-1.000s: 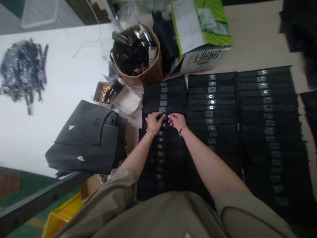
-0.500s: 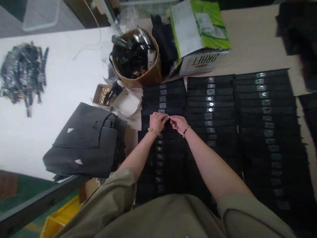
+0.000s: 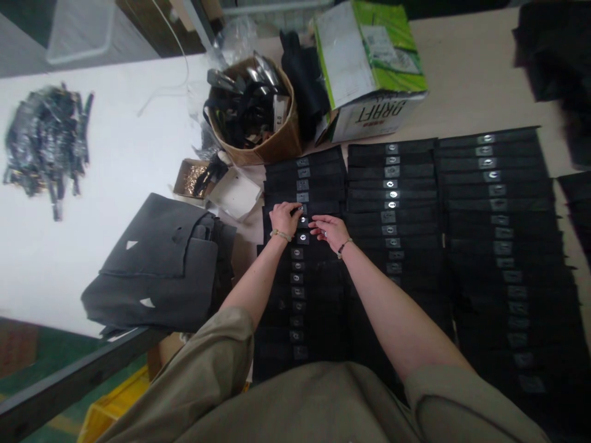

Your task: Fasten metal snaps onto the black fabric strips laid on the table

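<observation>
The left hand [image 3: 284,220] pinches its fingers [image 3: 293,212] shut on a small dark bit [image 3: 295,210], too small to tell what it is. The right hand [image 3: 329,232] lies open, just beside it, on the same black fabric strip [image 3: 340,220]. A shiny metal ring [image 3: 303,219] sits on that strip, between the hands. Many more strips lie in neat rows on the surface [image 3: 466,74].

Matt black cloth strips [image 3: 323,295] with small glossy metal eyelets [image 3: 303,237]; a creased brown paper bin [image 3: 277,147]; a smooth white tabletop [image 3: 115,154]; a glossy printed cardboard carton [image 3: 369,117]; folded matt grey cloth [image 3: 157,271]
</observation>
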Motion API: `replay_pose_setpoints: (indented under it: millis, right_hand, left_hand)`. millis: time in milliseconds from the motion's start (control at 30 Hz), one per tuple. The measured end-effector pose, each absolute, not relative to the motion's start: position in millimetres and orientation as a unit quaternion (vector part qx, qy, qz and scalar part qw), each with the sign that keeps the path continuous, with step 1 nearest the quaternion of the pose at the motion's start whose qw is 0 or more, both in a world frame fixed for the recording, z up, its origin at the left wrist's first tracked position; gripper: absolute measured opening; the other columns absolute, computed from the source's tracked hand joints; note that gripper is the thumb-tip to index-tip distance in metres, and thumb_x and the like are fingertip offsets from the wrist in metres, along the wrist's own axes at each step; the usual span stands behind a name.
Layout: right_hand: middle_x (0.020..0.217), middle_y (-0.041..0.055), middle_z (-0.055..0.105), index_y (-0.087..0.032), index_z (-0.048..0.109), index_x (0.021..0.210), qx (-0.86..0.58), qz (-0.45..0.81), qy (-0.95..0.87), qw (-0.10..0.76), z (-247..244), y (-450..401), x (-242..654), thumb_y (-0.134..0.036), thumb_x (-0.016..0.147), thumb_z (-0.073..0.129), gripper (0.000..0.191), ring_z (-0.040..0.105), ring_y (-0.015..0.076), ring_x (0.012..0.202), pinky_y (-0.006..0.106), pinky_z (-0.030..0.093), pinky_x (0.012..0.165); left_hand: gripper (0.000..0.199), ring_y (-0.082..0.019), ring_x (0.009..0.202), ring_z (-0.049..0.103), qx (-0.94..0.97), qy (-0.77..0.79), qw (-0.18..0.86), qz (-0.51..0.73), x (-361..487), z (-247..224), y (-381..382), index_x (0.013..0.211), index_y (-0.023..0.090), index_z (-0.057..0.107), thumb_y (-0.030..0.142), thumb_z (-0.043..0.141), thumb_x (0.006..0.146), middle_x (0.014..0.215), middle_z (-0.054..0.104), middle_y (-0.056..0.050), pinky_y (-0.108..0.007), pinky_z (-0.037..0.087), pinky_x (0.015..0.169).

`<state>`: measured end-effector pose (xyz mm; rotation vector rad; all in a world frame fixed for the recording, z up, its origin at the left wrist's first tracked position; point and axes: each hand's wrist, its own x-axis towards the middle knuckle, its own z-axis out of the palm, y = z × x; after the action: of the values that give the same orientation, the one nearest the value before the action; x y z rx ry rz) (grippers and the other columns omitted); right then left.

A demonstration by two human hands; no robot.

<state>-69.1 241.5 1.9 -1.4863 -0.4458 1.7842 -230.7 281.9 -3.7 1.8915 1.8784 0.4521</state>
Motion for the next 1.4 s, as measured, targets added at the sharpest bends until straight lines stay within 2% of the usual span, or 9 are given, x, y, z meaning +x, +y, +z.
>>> replay_pose_setpoints:
  millis: [367, 533, 633, 733, 800, 967, 1200, 1400]
  right_hand:
    - [0.071, 0.0020, 0.071, -0.011, 0.066, 0.097, -0.590, 0.694, -0.189, 0.368, 3, 242, -70, -0.012, 0.093, 0.059, 0.008, 0.063, 0.0070, 0.050, 0.014, 0.042, 0.040]
    - [0.071, 0.0023, 0.071, -0.011, 0.065, 0.097, -0.579, 0.705, -0.183, 0.367, 3, 242, -68, -0.010, 0.093, 0.053, 0.013, 0.064, 0.0083, 0.051, 0.016, 0.043, 0.040]
    - [0.071, 0.0016, 0.071, -0.012, 0.065, 0.096, -0.581, 0.703, -0.188, 0.365, 2, 242, -68, -0.010, 0.092, 0.055, 0.010, 0.063, 0.0074, 0.050, 0.015, 0.044, 0.041]
    - [0.068, 0.0010, 0.070, -0.012, 0.065, 0.090, -0.583, 0.699, -0.204, 0.361, 0, 242, -69, -0.015, 0.092, 0.060, 0.006, 0.061, 0.0066, 0.049, 0.014, 0.042, 0.040]
    - [0.065, -0.0001, 0.068, -0.012, 0.065, 0.084, -0.585, 0.695, -0.218, 0.358, -1, 242, -69, -0.017, 0.092, 0.063, 0.009, 0.059, 0.0056, 0.045, 0.014, 0.040, 0.038]
    - [0.057, -0.0019, 0.063, -0.012, 0.064, 0.074, -0.595, 0.679, -0.247, 0.352, -4, 243, -71, -0.015, 0.090, 0.064, 0.016, 0.051, 0.0040, 0.038, 0.014, 0.034, 0.033]
    - [0.061, -0.0019, 0.065, -0.012, 0.066, 0.089, -0.602, 0.673, -0.240, 0.357, -4, 244, -71, -0.016, 0.092, 0.061, 0.007, 0.053, 0.0045, 0.040, 0.013, 0.036, 0.034]
    - [0.061, -0.0012, 0.065, -0.011, 0.067, 0.089, -0.601, 0.674, -0.240, 0.355, -4, 244, -71, -0.016, 0.092, 0.060, 0.009, 0.055, 0.0051, 0.041, 0.014, 0.036, 0.034]
  left_hand:
    - [0.025, -0.026, 0.108, 0.057, 0.702, 0.656, 0.233, 0.151, -234, -5, 286, 0.110, 0.033, 0.077, 0.029, 0.060, 0.093, 0.110, 0.072, -0.004, -0.040, 0.039, 0.088]
    - [0.042, -0.025, 0.109, 0.058, 0.685, 0.665, 0.242, 0.172, -235, -2, 284, 0.128, 0.031, 0.067, 0.019, 0.059, 0.088, 0.112, 0.073, -0.002, -0.040, 0.040, 0.090]
    - [0.036, -0.024, 0.110, 0.058, 0.711, 0.635, 0.231, 0.194, -236, 4, 278, 0.124, 0.030, 0.069, 0.023, 0.060, 0.090, 0.114, 0.073, -0.002, -0.039, 0.040, 0.094]
    - [0.031, -0.021, 0.110, 0.058, 0.782, 0.533, 0.263, 0.186, -238, 7, 272, 0.121, 0.029, 0.072, 0.030, 0.061, 0.092, 0.115, 0.073, -0.002, -0.036, 0.040, 0.100]
    - [0.030, -0.021, 0.111, 0.058, 0.815, 0.482, 0.278, 0.163, -238, 8, 271, 0.120, 0.028, 0.072, 0.031, 0.059, 0.094, 0.115, 0.074, -0.002, -0.036, 0.040, 0.101]
    - [0.024, -0.025, 0.107, 0.057, 0.850, 0.455, 0.237, 0.122, -236, 7, 277, 0.110, 0.029, 0.076, 0.037, 0.058, 0.095, 0.109, 0.075, -0.003, -0.040, 0.040, 0.092]
    - [0.020, -0.023, 0.102, 0.060, 0.687, 0.662, 0.225, 0.200, -226, 3, 307, 0.106, 0.028, 0.076, 0.035, 0.064, 0.092, 0.108, 0.075, -0.003, -0.036, 0.043, 0.091]
    - [0.021, -0.026, 0.103, 0.061, 0.650, 0.703, 0.222, 0.184, -221, -9, 322, 0.106, 0.031, 0.078, 0.037, 0.069, 0.087, 0.107, 0.074, -0.003, -0.038, 0.044, 0.088]
